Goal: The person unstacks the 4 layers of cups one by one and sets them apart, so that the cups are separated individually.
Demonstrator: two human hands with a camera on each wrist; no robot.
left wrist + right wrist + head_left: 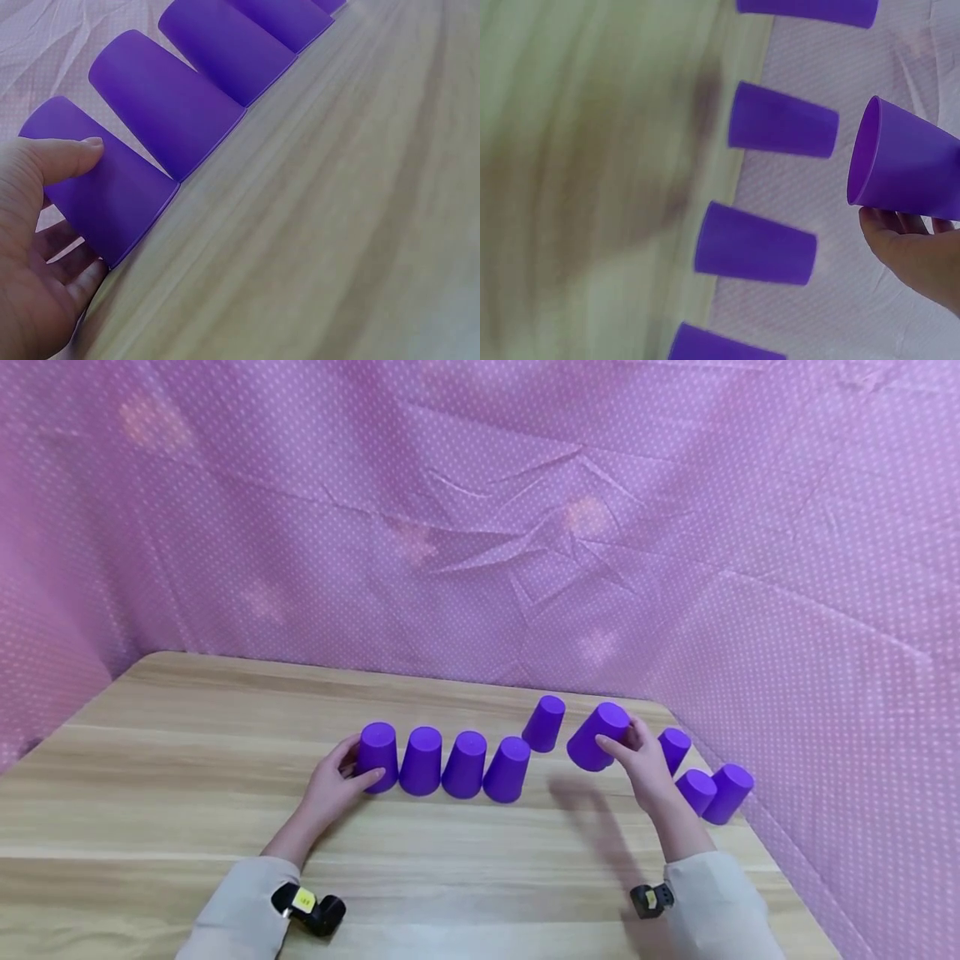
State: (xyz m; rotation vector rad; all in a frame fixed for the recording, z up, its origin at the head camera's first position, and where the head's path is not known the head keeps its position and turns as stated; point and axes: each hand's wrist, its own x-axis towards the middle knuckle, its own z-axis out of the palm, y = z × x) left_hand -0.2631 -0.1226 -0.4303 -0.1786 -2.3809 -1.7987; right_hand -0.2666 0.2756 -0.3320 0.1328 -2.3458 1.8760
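Several purple cups stand upside down in a side-by-side row on the wooden table. At the row's left end, my left hand (333,783) grips the end cup (378,752), thumb across its front and fingers round the far side. That cup's rim rests on the tabletop in the left wrist view, beside the neighbouring cup (165,105). Off to the right, my right hand (643,762) holds another purple cup (596,739) raised and tilted above the table, its open end facing down. In the right wrist view the fingers (900,240) lie along this cup's side.
One purple cup (543,725) stands behind the row's right end. Three more, including a far-right cup (728,794), are grouped beside my right forearm near the edge of the wooden table (225,760). A pink dotted cloth (480,527) hangs behind and around the table.
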